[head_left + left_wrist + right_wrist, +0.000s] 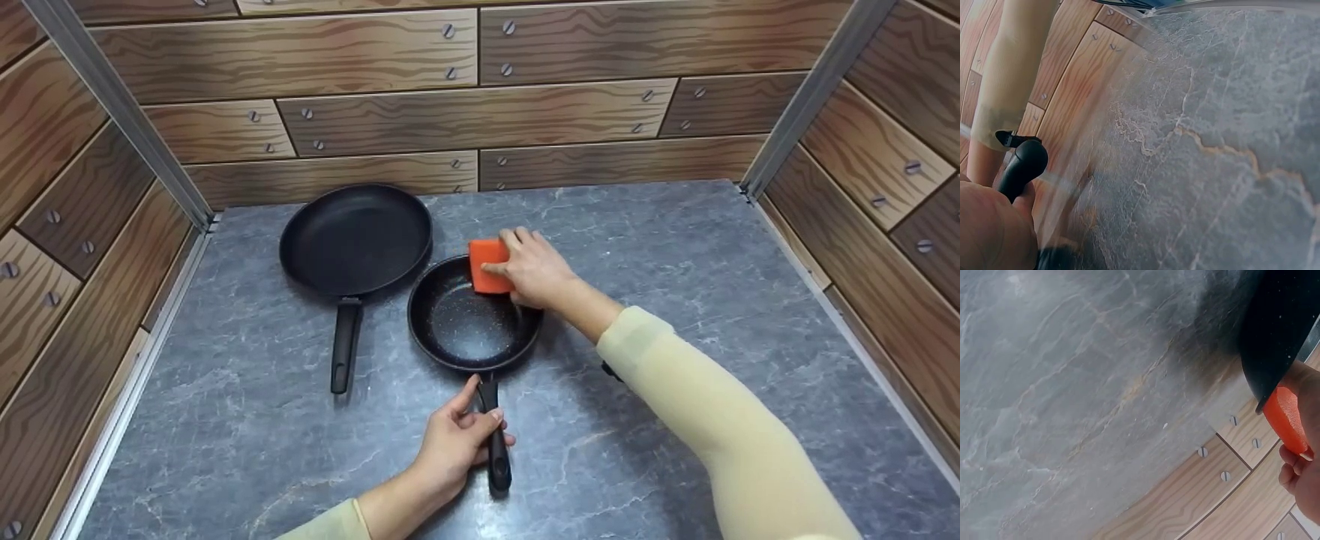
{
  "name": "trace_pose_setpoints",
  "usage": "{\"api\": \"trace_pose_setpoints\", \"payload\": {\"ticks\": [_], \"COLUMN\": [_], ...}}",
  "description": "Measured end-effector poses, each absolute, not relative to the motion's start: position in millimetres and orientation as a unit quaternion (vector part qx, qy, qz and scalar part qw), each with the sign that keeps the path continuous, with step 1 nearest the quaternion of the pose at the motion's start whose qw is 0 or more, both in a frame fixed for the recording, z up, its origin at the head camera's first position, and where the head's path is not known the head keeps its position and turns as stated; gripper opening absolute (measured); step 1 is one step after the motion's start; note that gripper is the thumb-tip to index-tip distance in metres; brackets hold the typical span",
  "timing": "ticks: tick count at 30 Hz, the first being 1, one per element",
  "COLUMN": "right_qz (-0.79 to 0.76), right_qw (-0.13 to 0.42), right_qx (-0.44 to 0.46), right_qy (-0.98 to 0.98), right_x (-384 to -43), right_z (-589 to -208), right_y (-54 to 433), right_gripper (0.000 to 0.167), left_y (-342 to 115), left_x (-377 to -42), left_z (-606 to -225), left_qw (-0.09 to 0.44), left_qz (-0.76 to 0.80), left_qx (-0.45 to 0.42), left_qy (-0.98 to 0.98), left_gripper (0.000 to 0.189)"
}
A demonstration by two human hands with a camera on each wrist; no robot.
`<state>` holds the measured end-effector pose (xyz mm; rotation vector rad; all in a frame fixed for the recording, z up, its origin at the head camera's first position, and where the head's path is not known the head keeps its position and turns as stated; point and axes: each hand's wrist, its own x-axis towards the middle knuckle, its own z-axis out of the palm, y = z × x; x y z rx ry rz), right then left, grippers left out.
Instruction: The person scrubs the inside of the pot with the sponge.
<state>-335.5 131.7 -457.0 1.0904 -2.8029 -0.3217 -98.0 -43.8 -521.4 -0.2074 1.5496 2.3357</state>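
A small black speckled frying pan (472,330) is in the middle of the head view, its handle (498,457) pointing toward me. My left hand (454,442) grips that handle near the pan, thumb on top; in the left wrist view the handle's rounded end (1030,160) pokes out past the hand. My right hand (536,270) holds an orange sponge (486,267) at the pan's far right rim. In the right wrist view the sponge (1288,417) meets the pan's edge (1275,337), with fingers curled round it. The sponge's underside is hidden.
A larger black frying pan (356,240) lies behind and to the left, close beside the small one, its handle (345,345) toward me. Both sit on a grey marbled tabletop (240,420). Wood-patterned walls (375,60) enclose the back and sides, with metal posts at the corners.
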Motion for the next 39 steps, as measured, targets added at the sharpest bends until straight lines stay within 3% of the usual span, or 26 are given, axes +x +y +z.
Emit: {"api": "trace_pose_setpoints", "payload": {"ticks": [6, 13, 19, 39], "right_qz": [-0.079, 0.037, 0.097, 0.086], "right_qw": [0.041, -0.011, -0.040, -0.048], "right_qx": [0.356, 0.327, 0.302, 0.281], "right_qy": [-0.930, -0.944, -0.948, -0.955], "right_x": [-334.8, -336.6, -337.4, -325.6], "right_z": [-452.8, -452.7, -452.2, -445.3], "right_y": [137.3, 145.2, 149.7, 170.5], "right_gripper": [0.065, 0.048, 0.050, 0.049], "left_y": [-43.3, -42.4, -41.7, -33.4], "left_x": [-98.0, -98.1, -97.6, -96.9], "left_z": [-523.4, -524.7, -524.3, -526.1], "left_qw": [0.164, 0.161, 0.157, 0.169], "left_qz": [0.819, 0.821, 0.822, 0.821], "left_qx": [-0.073, -0.070, -0.067, -0.071], "left_qy": [0.545, 0.543, 0.544, 0.541], "left_gripper": [0.085, 0.085, 0.085, 0.083]}}
